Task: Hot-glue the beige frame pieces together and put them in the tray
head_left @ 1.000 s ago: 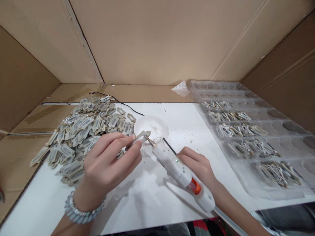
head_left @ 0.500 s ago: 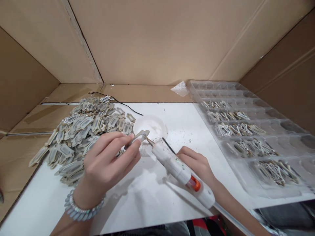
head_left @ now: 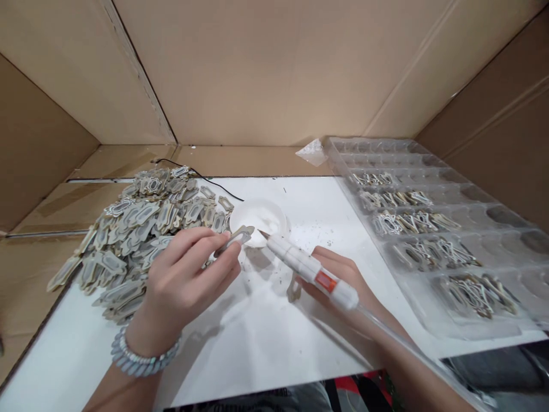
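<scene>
My left hand [head_left: 189,280] pinches a small grey frame-shaped piece [head_left: 237,237] between thumb and fingers, its far end pointing right. In my right hand [head_left: 338,280] is a white hot glue gun [head_left: 295,254] with a pointed coppery tip, an orange-red patch on its body and a clear stick running out of the back. The tip stands a little apart from the piece, to its right. Beneath both is a white round dish [head_left: 261,214]. A small greyish part [head_left: 294,289] shows by my right fingers; I cannot make out what it is.
A heap of similar frame pieces [head_left: 141,223] covers the table's left side. On the right lies a clear compartment tray [head_left: 412,280] with pieces standing in several rows. A thin black cord [head_left: 218,186] runs behind the dish. Cardboard walls [head_left: 274,74] enclose the table.
The glue gun's tip has drawn away from the grey frame piece and the gun has turned in my right hand. My left hand keeps its pinch almost in place.
</scene>
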Motion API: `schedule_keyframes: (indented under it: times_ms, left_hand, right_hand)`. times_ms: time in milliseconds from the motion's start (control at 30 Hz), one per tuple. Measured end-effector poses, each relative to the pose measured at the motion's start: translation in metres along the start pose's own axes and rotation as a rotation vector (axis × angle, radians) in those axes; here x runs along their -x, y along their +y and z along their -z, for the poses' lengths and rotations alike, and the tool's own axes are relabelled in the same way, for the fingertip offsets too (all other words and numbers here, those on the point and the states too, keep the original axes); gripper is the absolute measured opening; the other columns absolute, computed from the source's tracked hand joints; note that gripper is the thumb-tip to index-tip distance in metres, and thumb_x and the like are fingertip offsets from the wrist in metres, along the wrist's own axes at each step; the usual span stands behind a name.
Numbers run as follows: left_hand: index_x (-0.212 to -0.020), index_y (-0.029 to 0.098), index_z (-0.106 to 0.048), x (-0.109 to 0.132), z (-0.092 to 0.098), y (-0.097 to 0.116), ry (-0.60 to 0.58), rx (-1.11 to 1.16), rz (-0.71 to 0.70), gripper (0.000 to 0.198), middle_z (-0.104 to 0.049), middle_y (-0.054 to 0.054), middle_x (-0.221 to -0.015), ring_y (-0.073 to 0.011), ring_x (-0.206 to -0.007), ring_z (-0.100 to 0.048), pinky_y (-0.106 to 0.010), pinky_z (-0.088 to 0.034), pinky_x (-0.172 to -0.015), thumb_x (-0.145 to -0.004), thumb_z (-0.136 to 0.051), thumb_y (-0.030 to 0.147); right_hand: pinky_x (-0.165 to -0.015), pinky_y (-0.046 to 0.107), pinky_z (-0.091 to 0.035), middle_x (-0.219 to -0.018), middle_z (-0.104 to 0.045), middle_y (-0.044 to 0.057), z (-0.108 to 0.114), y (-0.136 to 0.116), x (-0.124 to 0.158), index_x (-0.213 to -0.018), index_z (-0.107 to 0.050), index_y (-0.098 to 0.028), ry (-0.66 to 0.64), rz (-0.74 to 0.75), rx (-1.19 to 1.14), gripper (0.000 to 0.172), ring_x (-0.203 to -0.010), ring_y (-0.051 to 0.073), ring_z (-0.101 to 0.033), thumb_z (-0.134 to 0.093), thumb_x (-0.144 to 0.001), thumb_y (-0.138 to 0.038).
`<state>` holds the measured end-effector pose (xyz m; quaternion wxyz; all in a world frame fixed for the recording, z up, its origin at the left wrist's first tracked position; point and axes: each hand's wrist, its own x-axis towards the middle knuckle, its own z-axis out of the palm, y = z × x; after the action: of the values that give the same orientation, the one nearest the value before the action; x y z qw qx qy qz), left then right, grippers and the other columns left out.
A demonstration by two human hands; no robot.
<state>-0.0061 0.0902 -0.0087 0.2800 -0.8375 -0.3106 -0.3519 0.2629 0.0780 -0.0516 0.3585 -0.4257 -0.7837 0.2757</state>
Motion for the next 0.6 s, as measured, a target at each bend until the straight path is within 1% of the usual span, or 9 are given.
schedule_keyframes:
  times_ms: [67, 100, 167, 233, 300, 333, 400, 467, 600]
  left_hand:
    - [-0.097, 0.020, -0.068, 0.000, -0.002, 0.003, 0.015, 0.065, 0.070, 0.033, -0.072, -0.005, -0.082, -0.0212, -0.079, -0.067, -0.034, -0.057, -0.080, -0.070, -0.078, 0.004]
    - [-0.099, 0.022, -0.067, -0.001, -0.003, 0.007, 0.022, 0.133, 0.145, 0.034, -0.072, -0.004, -0.082, -0.0202, -0.079, -0.067, -0.034, -0.057, -0.080, -0.071, -0.077, 0.005]
    - [-0.104, 0.024, -0.063, -0.002, -0.008, 0.017, 0.037, 0.352, 0.377, 0.036, -0.071, -0.002, -0.085, -0.0180, -0.079, -0.068, -0.032, -0.057, -0.080, -0.074, -0.075, 0.010]
    - [-0.108, 0.025, -0.059, -0.004, -0.013, 0.031, 0.032, 0.638, 0.650, 0.037, -0.070, 0.000, -0.088, -0.0161, -0.081, -0.070, -0.029, -0.058, -0.079, -0.075, -0.075, 0.017]
    - [-0.105, 0.025, -0.057, -0.007, -0.018, 0.047, -0.002, 0.903, 0.868, 0.038, -0.070, 0.002, -0.084, -0.0144, -0.079, -0.071, -0.027, -0.058, -0.077, -0.073, -0.075, 0.018]
    - [-0.103, 0.025, -0.056, -0.009, -0.020, 0.053, -0.026, 1.005, 0.945, 0.038, -0.071, 0.003, -0.081, -0.0139, -0.077, -0.071, -0.026, -0.059, -0.076, -0.071, -0.075, 0.018]
    - [-0.099, 0.024, -0.056, -0.013, -0.023, 0.064, -0.073, 1.145, 1.051, 0.038, -0.071, 0.004, -0.076, -0.0136, -0.075, -0.071, -0.026, -0.059, -0.077, -0.068, -0.076, 0.016]
    - [-0.098, 0.024, -0.055, -0.015, -0.025, 0.071, -0.106, 1.231, 1.109, 0.039, -0.072, 0.004, -0.075, -0.0138, -0.074, -0.071, -0.027, -0.059, -0.079, -0.066, -0.077, 0.016]
    - [-0.098, 0.024, -0.053, -0.015, -0.026, 0.075, -0.152, 1.365, 1.164, 0.040, -0.073, 0.003, -0.075, -0.0149, -0.077, -0.072, -0.031, -0.058, -0.085, -0.069, -0.080, 0.019]
  right_hand:
    - [-0.050, 0.026, -0.034, -0.066, -0.046, -0.003, 0.004, -0.003, -0.002, -0.063, -0.045, -0.021, 0.063, -0.065, 0.017, 0.031, -0.053, 0.011, -0.046, -0.062, -0.089, -0.023]
    - [-0.050, 0.026, -0.035, -0.066, -0.046, -0.003, 0.006, -0.005, -0.003, -0.065, -0.045, -0.022, 0.099, -0.097, 0.006, 0.031, -0.053, 0.012, -0.046, -0.063, -0.089, -0.024]
    - [-0.052, 0.028, -0.037, -0.066, -0.049, -0.003, 0.010, -0.011, -0.004, -0.070, -0.048, -0.023, 0.144, -0.180, -0.083, 0.026, -0.055, 0.014, -0.048, -0.067, -0.087, -0.030]
    - [-0.053, 0.028, -0.040, -0.064, -0.050, -0.003, 0.013, -0.016, -0.004, -0.079, -0.055, -0.024, 0.130, -0.296, -0.234, 0.019, -0.055, 0.015, -0.050, -0.070, -0.082, -0.034]
    - [-0.054, 0.028, -0.042, -0.064, -0.051, -0.005, 0.013, -0.018, -0.004, -0.085, -0.058, -0.024, 0.115, -0.387, -0.374, 0.021, -0.054, 0.014, -0.049, -0.074, -0.077, -0.035]
    - [-0.055, 0.028, -0.043, -0.067, -0.053, -0.005, 0.012, -0.018, -0.004, -0.086, -0.058, -0.024, 0.134, -0.400, -0.434, 0.023, -0.055, 0.013, -0.048, -0.075, -0.075, -0.035]
    - [-0.059, 0.028, -0.045, -0.078, -0.060, -0.002, 0.009, -0.017, -0.003, -0.083, -0.056, -0.024, 0.182, -0.385, -0.559, 0.028, -0.060, 0.012, -0.051, -0.079, -0.072, -0.035]
    - [-0.063, 0.028, -0.048, -0.090, -0.064, 0.001, 0.006, -0.015, -0.004, -0.082, -0.053, -0.024, 0.194, -0.377, -0.687, 0.032, -0.067, 0.013, -0.055, -0.081, -0.071, -0.035]
    - [-0.064, 0.028, -0.051, -0.091, -0.064, 0.002, 0.001, -0.014, -0.004, -0.083, -0.052, -0.023, 0.130, -0.378, -0.821, 0.039, -0.068, 0.013, -0.057, -0.085, -0.069, -0.039]
